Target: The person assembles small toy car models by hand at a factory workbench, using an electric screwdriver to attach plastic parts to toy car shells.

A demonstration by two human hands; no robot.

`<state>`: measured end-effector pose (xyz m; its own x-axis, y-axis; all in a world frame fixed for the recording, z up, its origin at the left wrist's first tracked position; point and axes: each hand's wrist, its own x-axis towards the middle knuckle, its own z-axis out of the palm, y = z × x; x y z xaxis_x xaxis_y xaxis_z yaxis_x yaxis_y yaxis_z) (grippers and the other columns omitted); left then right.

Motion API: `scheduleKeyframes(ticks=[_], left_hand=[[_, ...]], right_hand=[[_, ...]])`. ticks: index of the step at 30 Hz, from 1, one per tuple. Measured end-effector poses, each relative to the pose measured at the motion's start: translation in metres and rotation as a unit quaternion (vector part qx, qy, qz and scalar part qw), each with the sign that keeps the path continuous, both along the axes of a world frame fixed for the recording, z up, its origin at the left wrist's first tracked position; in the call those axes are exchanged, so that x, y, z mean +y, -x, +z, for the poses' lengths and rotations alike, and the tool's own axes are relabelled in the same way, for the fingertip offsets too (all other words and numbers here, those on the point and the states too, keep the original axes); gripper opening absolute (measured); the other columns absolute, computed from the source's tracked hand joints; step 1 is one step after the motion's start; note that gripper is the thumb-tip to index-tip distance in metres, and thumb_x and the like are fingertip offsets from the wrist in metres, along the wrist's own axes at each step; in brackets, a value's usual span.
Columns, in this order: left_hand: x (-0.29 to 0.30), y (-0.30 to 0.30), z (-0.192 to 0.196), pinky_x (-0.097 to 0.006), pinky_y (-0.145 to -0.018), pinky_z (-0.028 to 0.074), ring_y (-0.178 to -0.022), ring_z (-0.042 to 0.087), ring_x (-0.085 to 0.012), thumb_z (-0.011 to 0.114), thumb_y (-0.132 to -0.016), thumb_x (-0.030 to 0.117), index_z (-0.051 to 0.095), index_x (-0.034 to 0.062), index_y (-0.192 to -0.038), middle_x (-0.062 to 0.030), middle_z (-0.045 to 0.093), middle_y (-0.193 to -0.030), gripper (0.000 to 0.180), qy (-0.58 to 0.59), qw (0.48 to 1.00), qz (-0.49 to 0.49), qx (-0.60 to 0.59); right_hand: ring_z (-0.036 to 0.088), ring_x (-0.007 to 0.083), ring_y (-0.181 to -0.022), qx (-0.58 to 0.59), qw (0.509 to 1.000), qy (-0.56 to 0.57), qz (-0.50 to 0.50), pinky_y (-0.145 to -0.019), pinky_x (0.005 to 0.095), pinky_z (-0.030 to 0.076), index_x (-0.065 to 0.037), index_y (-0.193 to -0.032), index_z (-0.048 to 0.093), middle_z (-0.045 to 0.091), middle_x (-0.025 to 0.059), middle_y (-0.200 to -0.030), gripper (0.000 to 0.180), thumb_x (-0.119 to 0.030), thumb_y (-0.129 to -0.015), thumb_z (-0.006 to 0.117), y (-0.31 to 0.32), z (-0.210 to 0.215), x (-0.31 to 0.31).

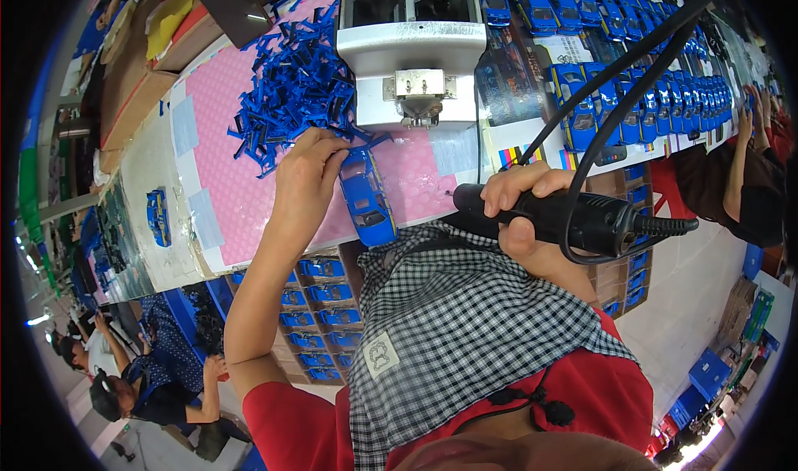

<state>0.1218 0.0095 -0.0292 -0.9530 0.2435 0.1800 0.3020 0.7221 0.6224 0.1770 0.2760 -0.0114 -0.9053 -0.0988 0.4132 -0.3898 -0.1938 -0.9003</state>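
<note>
My left hand [309, 172] grips the top end of a blue toy car body [366, 198] that lies on the pink mat [241, 197] just below a white press-like machine [411, 51]. My right hand [524, 213] is closed around a black corded power tool [573, 217] held level over the table's near edge, its tip pointing left toward the car. Two black cables [615, 88] run from the tool up to the right. A pile of blue plastic parts [291, 93] lies above my left hand.
Rows of blue toy cars [657, 80] line the table to the right, and a single blue car [158, 216] sits at the left. Trays of blue cars [312, 321] stand under the table. Other people work at the right [740, 180] and lower left [141, 379].
</note>
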Motion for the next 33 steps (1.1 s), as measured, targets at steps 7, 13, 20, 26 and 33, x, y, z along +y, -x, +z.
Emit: scheduleKeyframes(ticks=[7,13,20,26,33], left_hand=[[0.003,-0.004,0.003,-0.035,-0.065,0.048,-0.075,0.061,-0.0291,0.062,-0.082,0.004,0.065,0.0002,-0.089,-0.0119,0.063,-0.089,0.009,-0.011,0.998,0.025,-0.063],[0.006,-0.004,0.000,-0.036,-0.068,0.048,-0.081,0.060,-0.0289,0.062,-0.081,0.005,0.065,0.0011,-0.089,-0.0112,0.064,-0.088,0.009,0.051,0.999,0.012,0.014],[0.004,-0.009,-0.005,-0.033,-0.068,0.049,-0.080,0.060,-0.0257,0.065,-0.078,0.002,0.067,0.0022,-0.090,-0.0103,0.064,-0.088,0.012,-0.009,0.999,0.032,0.008],[0.002,-0.008,-0.004,-0.028,-0.067,0.050,-0.076,0.061,-0.0205,0.067,-0.075,0.000,0.069,-0.0001,-0.088,-0.0102,0.065,-0.089,0.013,-0.145,0.984,0.064,-0.085],[-0.002,-0.006,-0.007,-0.030,-0.064,0.048,-0.077,0.059,-0.0212,0.068,-0.072,-0.002,0.069,0.0001,-0.087,-0.0088,0.063,-0.085,0.015,-0.101,0.991,0.056,-0.064]], right_hand=[[0.058,0.0176,-0.073,-0.003,1.000,0.010,0.030,-0.075,0.0379,0.049,-0.015,-0.103,0.035,0.052,0.0040,-0.086,0.047,-0.026,-0.080,0.074,0.001,-0.002,0.004],[0.058,0.0185,-0.073,0.009,0.999,0.013,0.043,-0.074,0.0386,0.049,-0.015,-0.103,0.034,0.052,0.0052,-0.085,0.048,-0.026,-0.080,0.074,0.002,-0.003,0.006],[0.062,0.0209,-0.079,0.048,0.998,0.033,0.026,-0.075,0.0369,0.054,-0.012,-0.111,0.039,0.060,0.0094,-0.087,0.052,-0.012,-0.076,0.077,0.001,-0.012,0.004],[0.062,0.0223,-0.080,0.057,0.997,0.029,0.051,-0.073,0.0372,0.052,-0.013,-0.110,0.038,0.058,0.0105,-0.092,0.051,-0.011,-0.077,0.077,0.002,-0.009,0.002],[0.061,0.0233,-0.081,0.052,0.997,0.021,0.060,-0.072,0.0367,0.051,-0.013,-0.111,0.039,0.057,0.0108,-0.094,0.052,-0.008,-0.076,0.077,0.000,-0.002,-0.003]])
